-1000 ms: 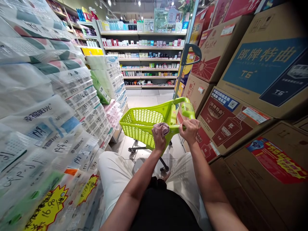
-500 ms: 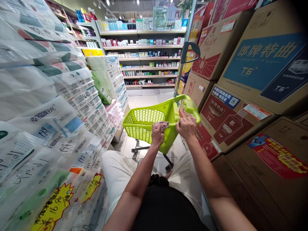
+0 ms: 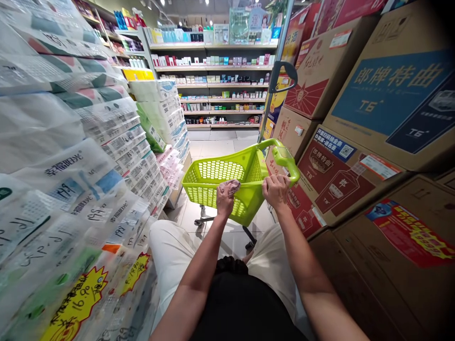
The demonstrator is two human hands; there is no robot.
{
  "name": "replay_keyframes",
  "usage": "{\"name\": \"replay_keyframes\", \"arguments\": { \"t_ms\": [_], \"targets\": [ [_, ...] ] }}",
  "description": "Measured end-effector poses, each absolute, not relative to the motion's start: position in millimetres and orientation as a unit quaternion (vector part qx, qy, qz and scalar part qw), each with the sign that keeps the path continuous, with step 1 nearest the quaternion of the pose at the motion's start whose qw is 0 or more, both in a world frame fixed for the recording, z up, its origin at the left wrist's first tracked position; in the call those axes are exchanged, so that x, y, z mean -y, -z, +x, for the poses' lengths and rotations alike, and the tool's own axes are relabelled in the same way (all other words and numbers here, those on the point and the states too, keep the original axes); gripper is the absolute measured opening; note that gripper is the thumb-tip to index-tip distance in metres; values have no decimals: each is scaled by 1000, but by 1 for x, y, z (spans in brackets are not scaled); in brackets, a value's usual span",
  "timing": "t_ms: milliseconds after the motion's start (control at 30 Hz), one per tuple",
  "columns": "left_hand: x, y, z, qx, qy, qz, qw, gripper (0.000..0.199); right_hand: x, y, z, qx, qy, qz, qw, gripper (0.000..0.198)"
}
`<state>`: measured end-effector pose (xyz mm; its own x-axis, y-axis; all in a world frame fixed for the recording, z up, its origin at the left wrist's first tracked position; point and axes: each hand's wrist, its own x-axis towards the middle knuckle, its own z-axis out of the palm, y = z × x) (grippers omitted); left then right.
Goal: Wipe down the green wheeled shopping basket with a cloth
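A lime-green shopping cart (image 3: 249,203) with perforated basket walls stands in front of my knees, turned sideways. My left hand (image 3: 225,201) is closed on a crumpled pinkish-grey cloth (image 3: 232,186), which lies against the near rim of the basket. Round the same rim, close to the handle end, my right hand (image 3: 276,190) is wrapped with its fingers closed. The cart's handle (image 3: 283,157) rises just beyond that hand. No goods show inside the visible part of the basket.
Stacked tissue packs (image 3: 106,118) crowd the left side, with yellow price tags (image 3: 76,303). Cardboard cartons (image 3: 384,85) rise on the right. A metal pole with a dark grip (image 3: 284,76) stands beyond the cart. Shelves of small boxed goods (image 3: 213,68) cross the back.
My left hand and the cloth have slid left along the near rim of the basket. My right hand keeps its hold on the rim, and the cart has barely shifted.
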<state>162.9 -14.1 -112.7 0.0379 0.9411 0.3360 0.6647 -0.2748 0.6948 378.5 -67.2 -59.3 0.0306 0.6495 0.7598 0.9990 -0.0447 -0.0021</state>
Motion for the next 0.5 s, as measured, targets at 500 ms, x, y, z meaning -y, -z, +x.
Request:
{"name": "replay_keyframes", "arguments": {
  "t_ms": [500],
  "targets": [
    [-19,121,106,-638,-393,641,167,51,63,64,380,619,303,-660,300,17]
  ]
}}
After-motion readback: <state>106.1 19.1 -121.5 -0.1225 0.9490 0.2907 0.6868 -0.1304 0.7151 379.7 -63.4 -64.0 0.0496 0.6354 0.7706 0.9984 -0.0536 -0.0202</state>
